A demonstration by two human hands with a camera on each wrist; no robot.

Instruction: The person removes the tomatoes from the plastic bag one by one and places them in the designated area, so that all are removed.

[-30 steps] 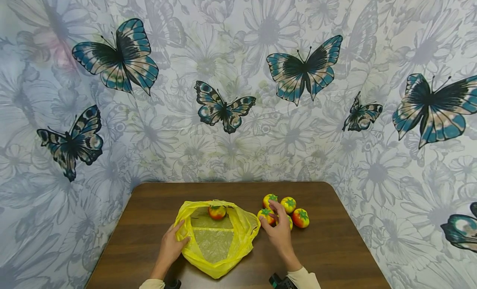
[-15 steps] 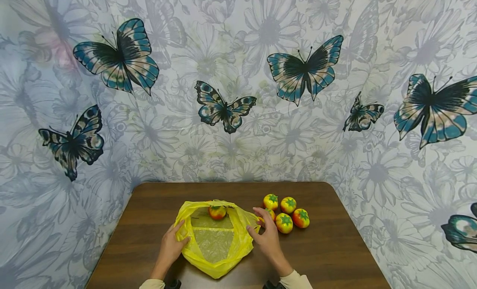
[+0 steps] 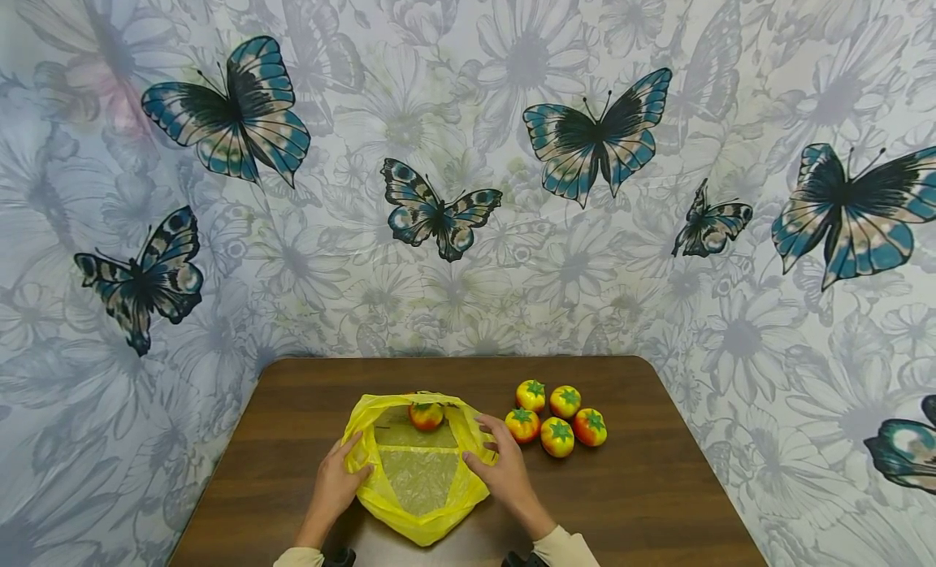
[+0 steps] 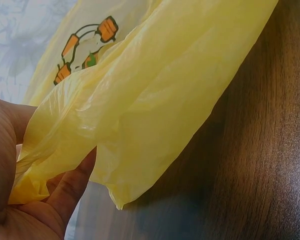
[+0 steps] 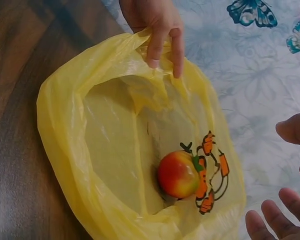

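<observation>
A yellow plastic bag (image 3: 424,528) lies on the table with its mouth wide, an orange print inside. One red-and-yellow tomato (image 5: 177,175) with a green star-shaped top sits at the bag's far side. My left hand (image 3: 336,484) grips the left part of the bag's rim; in the left wrist view, the plastic runs between thumb and fingers. My right hand (image 3: 504,471) is at the bag's right side and holds nothing. The right wrist view shows its spread fingers (image 5: 275,217) beside the bag. Several similar tomatoes (image 3: 558,437) stand grouped to the right of that hand.
The brown wooden table (image 3: 643,502) has rounded far corners. Behind it rises a wall (image 3: 322,323) with pale flowers and blue butterflies. Dark bands are at both wrists, below light sleeves (image 3: 566,548).
My right hand has moved left, away from the grouped tomatoes, to the bag's right side, and the tomatoes show fully again. The left hand keeps its grip on the bag.
</observation>
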